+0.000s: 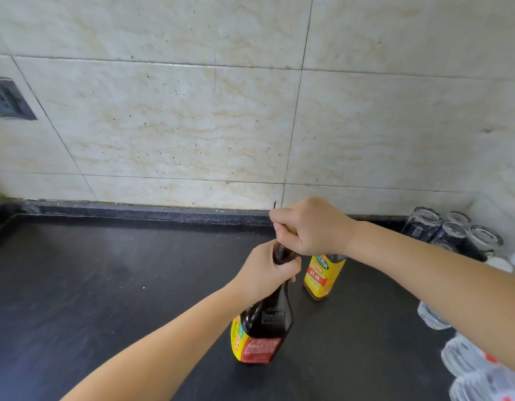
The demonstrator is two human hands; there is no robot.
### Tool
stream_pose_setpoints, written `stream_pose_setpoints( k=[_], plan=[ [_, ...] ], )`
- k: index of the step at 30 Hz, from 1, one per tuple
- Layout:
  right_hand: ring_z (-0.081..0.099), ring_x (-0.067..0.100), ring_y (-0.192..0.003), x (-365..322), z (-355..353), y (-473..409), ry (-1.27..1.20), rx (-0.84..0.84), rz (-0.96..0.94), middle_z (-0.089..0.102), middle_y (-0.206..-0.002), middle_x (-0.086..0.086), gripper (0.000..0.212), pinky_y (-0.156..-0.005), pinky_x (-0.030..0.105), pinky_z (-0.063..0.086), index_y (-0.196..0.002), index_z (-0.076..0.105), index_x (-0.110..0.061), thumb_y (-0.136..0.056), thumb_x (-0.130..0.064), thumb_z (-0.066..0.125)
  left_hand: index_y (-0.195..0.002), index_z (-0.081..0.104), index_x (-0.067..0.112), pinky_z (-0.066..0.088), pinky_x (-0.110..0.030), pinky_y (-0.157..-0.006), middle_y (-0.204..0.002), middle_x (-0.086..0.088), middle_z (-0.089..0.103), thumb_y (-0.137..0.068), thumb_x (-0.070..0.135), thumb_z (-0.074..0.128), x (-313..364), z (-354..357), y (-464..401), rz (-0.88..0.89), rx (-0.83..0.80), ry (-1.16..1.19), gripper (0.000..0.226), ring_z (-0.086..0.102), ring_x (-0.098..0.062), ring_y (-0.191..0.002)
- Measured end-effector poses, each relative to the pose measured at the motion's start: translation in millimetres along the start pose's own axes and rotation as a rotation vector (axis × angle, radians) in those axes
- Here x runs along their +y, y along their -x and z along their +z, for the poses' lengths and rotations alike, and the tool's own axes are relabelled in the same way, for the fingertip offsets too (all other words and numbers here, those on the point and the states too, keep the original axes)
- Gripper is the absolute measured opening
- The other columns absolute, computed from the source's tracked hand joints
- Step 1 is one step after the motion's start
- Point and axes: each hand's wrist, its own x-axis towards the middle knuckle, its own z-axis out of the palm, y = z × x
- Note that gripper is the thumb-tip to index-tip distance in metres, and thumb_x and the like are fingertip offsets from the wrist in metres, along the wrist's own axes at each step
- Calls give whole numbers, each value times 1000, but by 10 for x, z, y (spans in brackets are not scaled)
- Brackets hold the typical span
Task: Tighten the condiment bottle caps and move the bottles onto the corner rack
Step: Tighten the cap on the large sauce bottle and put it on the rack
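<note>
A dark sauce bottle [269,319] with a yellow and red label stands upright on the black counter [105,285]. My left hand [265,270] is wrapped around its neck. My right hand [311,227] is closed over its top, hiding the cap. Just behind stands a second bottle [323,277] with a yellow label and a red band; my right wrist covers its top. No corner rack is in view.
Several upturned clear glasses [453,233] cluster at the back right against the wall. More clear plastic bottles [467,357] lie along the right edge. A dark wall socket [7,99] sits on the tiled wall at the left. A raised black lip runs along the counter's back.
</note>
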Motion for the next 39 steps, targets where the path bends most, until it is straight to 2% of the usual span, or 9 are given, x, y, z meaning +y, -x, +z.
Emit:
stream_pose_setpoints(
  k=[8, 12, 14, 17, 21, 25, 29, 33, 39],
  plan=[
    [37, 15, -51, -152, 66, 187, 38, -92, 418, 41, -53, -1, 33, -45, 27, 23, -66, 45, -13, -94, -29, 37, -67, 52, 20, 43, -12, -56, -58, 4, 60, -79, 21, 57, 27, 279, 98, -67, 147, -28, 14, 53, -2, -53],
    [46, 18, -51, -159, -277, 310, 32, 46, 104, 53, -58, -2, 42, -45, 26, 32, -74, 55, -14, -90, -49, 37, -56, 54, 12, 44, -13, -64, -60, -2, 60, -79, 11, 53, 277, 117, 103, 21, -74, 15, 24, 54, -5, -59],
    [46, 19, -46, -115, -435, 370, 99, 140, -146, 55, -56, 0, 43, -40, 25, 34, -70, 59, -13, -91, -44, 37, -50, 53, 11, 41, -11, -62, -60, -2, 57, -78, 7, 52, 415, 77, 124, 83, -183, 14, 28, 51, -6, -60],
    [37, 18, -38, -104, -503, 406, 137, 148, -225, 46, -45, 1, 31, -36, 24, 29, -59, 51, -11, -85, -24, 41, -50, 49, 15, 41, -11, -57, -58, -1, 57, -78, 5, 52, 502, 114, 160, 100, -199, -10, 30, 49, -7, -56],
    [28, 12, -38, -147, -316, 429, 109, 79, 122, 35, -43, -6, 32, -40, 23, 19, -54, 38, -18, -85, -25, 36, -63, 53, 14, 44, -17, -61, -59, 0, 61, -78, 12, 56, 385, 285, 160, 52, -13, -50, 16, 53, -5, -54],
    [42, 16, -53, -193, -130, 381, 109, -107, 477, 44, -55, -1, 37, -47, 27, 29, -56, 38, -20, -92, -30, 35, -76, 55, 2, 45, -29, -66, -65, -7, 62, -76, 18, 58, 232, 435, 154, -64, 87, -90, 16, 55, -14, -61],
    [48, 21, -54, -216, -337, 479, 52, 35, 160, 55, -59, 1, 43, -47, 30, 34, -72, 53, -13, -92, -47, 36, -61, 56, 7, 44, -19, -61, -60, -5, 60, -78, 11, 55, 394, 262, 174, -5, -73, -20, 18, 53, -6, -56],
    [37, 19, -38, -146, -512, 517, 150, 202, -198, 45, -45, 1, 30, -37, 23, 26, -61, 49, -12, -86, -27, 42, -56, 54, 10, 44, -16, -62, -60, -3, 60, -78, 9, 54, 582, 181, 187, 70, -194, -25, 22, 52, -9, -59],
    [36, 14, -47, -186, -264, 374, 118, -5, 472, 39, -49, -1, 37, -45, 27, 24, -52, 38, -16, -87, -26, 37, -77, 56, -2, 47, -36, -68, -67, -14, 62, -76, 18, 58, 395, 389, 127, -30, 120, -115, 20, 55, -19, -63]
  ],
)
